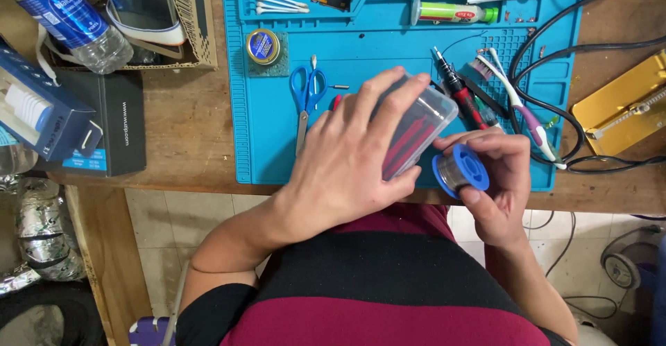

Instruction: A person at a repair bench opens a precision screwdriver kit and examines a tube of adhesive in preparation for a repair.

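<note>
We've got our left hand [347, 162] spread over a clear plastic case [416, 127] w/ red items inside; fingers [388, 89] wrap its top & near side, gripping it, so the case sits under & just ahead of the palm, at the near edge of the blue work mat [277, 152] on the wooden counter [187, 124]; its long axis runs diagonal, from near-left up to far-right, far end pointing toward the red-handled soldering iron [461, 96]. Our right hand [496, 179] holds a blue solder spool [459, 171]; fingers closed round the rim, thumb on the near flange; spool sits just beside the case's near-right corner, nearly touching, axle pointing roughly left & up toward us; we can't tell if a wire end is pulled free. Left hand is the nearer one to the case; right hand is already full.

Around it: blue-handled scissors [307, 89] lie just left of the left hand, blades toward us; a round tin [263, 46] beyond them; toothbrush [517, 100] & black cables [555, 110] to the right; a water bottle [69, 20] & dark boxes [104, 124] well apart at left.
</note>
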